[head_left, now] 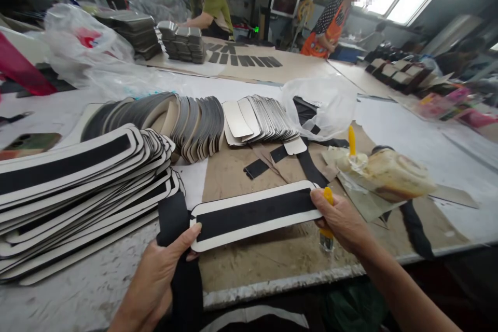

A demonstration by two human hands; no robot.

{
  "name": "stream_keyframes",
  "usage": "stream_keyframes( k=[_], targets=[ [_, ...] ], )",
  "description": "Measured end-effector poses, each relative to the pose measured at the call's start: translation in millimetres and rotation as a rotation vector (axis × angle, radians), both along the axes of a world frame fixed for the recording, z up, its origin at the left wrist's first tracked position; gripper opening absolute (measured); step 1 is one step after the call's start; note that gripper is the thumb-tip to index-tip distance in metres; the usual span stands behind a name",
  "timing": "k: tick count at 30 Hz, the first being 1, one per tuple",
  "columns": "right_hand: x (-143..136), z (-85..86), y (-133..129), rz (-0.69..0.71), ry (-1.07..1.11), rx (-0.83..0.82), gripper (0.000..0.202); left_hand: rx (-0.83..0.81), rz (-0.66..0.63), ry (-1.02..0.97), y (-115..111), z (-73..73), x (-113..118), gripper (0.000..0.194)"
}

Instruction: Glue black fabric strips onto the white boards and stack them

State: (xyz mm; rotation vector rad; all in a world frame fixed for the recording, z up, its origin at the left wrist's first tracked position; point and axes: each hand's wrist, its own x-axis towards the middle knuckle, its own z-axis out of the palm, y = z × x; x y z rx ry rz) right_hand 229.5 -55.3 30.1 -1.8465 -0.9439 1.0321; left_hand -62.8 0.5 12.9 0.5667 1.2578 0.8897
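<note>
Between my hands is a long white panel [257, 232] with rounded corners, its middle covered by a black strip [252, 212]. My left hand [155, 270] pinches the panel's left end, thumb on top. A loose black band [173, 218] rises behind that hand and hangs down past it. At the right end, my right hand [346, 220] is closed on the panel's corner. The same hand also holds a yellow-handled tool [327, 231], upright, with a shiny lower end; its kind is unclear. Left of my left hand lies a stack of similar panels [81, 192] with black strips.
Curved grey-edged pieces [155, 119] and a row of white pieces [260, 119] stand behind the panel. A plastic-wrapped container [397, 174] with a yellow handle [351, 141] sits right, near a clear plastic bag [322, 106]. Two people work at the far table.
</note>
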Motion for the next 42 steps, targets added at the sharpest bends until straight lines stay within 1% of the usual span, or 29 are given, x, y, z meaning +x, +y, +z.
stream_keyframes(
  k=[2,4,8,12,14,19,24,27,32,34,36,37,42],
  targets=[
    [-0.2,1.0,4.6,0.0,-0.099,-0.006,0.047,0.003,0.009,0.005,1.8,-2.0,-1.9,0.036],
    [0.7,1.9,8.5,0.044,-0.144,-0.006,0.043,-0.018,0.014,-0.01,3.4,-2.6,-4.4,0.036],
    [-0.1,4.6,17.0,0.133,-0.108,0.015,0.039,-0.049,0.015,-0.09,6.1,-1.9,-13.1,0.033],
    [-8.4,9.1,29.9,0.131,-0.033,0.001,0.043,-0.063,0.051,-0.135,8.4,-4.9,-25.0,0.033],
    [-12.5,11.2,36.7,0.141,-0.038,-0.002,0.043,-0.071,0.09,-0.142,9.2,-6.9,-30.1,0.033],
    [-20.4,17.9,48.5,0.241,-0.217,0.032,0.038,-0.045,0.18,-0.093,7.8,-6.1,-35.5,0.034],
    [-31.5,29.5,53.8,0.326,-0.419,0.076,0.034,-0.024,0.253,-0.017,4.9,-0.4,-33.9,0.039],
    [-35.6,33.5,55.8,0.375,-0.516,0.105,0.033,-0.025,0.306,0.001,4.6,2.2,-32.4,0.042],
    [-37.1,35.0,58.2,0.423,-0.57,0.077,0.031,-0.029,0.34,0.004,3.7,1.5,-32.1,0.041],
    [-36.4,35.0,58.8,0.423,-0.572,0.094,0.031,-0.029,0.35,0.004,3.3,0.1,-33.3,0.04],
    [-34.7,34.0,59.1,0.399,-0.518,0.115,0.033,-0.028,0.344,0.005,3.3,-0.6,-35.5,0.04],
    [-33.6,33.0,59.2,0.379,-0.447,0.111,0.035,-0.031,0.334,-0.001,3.4,-0.5,-36.8,0.04],
    [-34.1,27.5,60.9,0.222,0.161,0.015,0.041,-0.107,0.302,-0.12,3.4,2.7,-44.4,0.039]
  ],
)
